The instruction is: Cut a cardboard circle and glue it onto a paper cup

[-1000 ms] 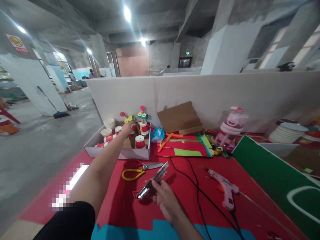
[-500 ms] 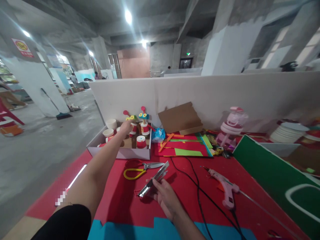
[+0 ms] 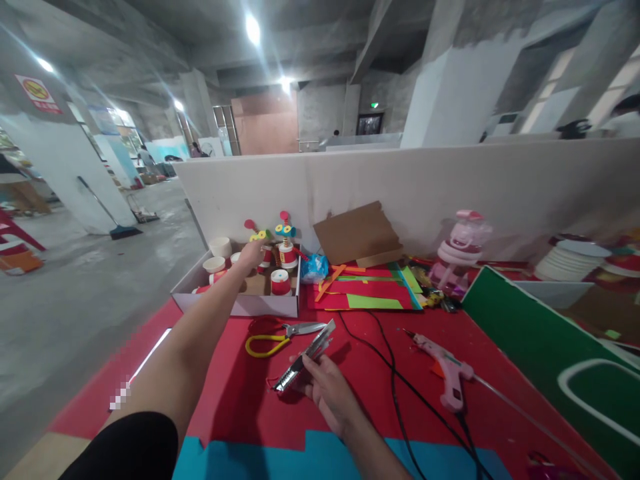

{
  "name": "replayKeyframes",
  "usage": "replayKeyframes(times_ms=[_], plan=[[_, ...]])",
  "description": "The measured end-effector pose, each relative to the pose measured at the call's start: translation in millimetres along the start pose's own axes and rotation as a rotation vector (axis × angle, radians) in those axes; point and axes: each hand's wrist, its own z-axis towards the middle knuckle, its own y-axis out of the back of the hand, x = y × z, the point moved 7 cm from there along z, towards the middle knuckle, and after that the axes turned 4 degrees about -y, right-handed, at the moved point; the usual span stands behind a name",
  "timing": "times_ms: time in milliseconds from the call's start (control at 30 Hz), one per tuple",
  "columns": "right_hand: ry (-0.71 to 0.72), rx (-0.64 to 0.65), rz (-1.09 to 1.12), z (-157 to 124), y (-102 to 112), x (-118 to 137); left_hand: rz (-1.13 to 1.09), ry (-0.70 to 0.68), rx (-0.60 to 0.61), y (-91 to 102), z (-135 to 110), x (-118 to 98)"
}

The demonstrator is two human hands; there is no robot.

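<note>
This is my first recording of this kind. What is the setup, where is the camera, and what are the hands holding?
There is no machine. A person works with two bare hands, filmed by one camera worn on the head that looks forward and down. The left hand reaches into a white box of paper-cup figures; whether it grips one is unclear. The right hand holds a silvery metal tool. On the red mat lie yellow-handled scissors, a pink glue gun and coloured paper sheets.

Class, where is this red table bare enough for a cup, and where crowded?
Free: red mat between left forearm and right hand gripping silver metal tool; between black cable and pink glue gun. Crowded: white cardboard box, coloured paper sheets.
</note>
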Motion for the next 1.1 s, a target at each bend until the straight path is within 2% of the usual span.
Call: replayKeyframes(times_ms=[267,400,533,833,933,1100], plan=[[0.005,-0.002,-0.013,-3,-2,3,0.016,-0.055,0.006,9.9,-10,-7],[0.005,0.005,-0.012,-4,-4,4,0.016,-0.188,0.035,7.5,-12,-29],[0.007,0.01,-0.001,-3,-3,3,0.036,-0.33,0.089,-6.3,-11,-56],[0.006,0.024,-0.003,-1,-1,1,0.104,-0.311,0.093,-40.1,7,-71],[0.005,0.019,-0.005,-1,-1,1,0.107,-0.327,0.089,-40.3,6,-73],[0.009,0.013,-0.001,-2,-3,3,0.095,-0.361,0.076,-30.2,-3,-72]])
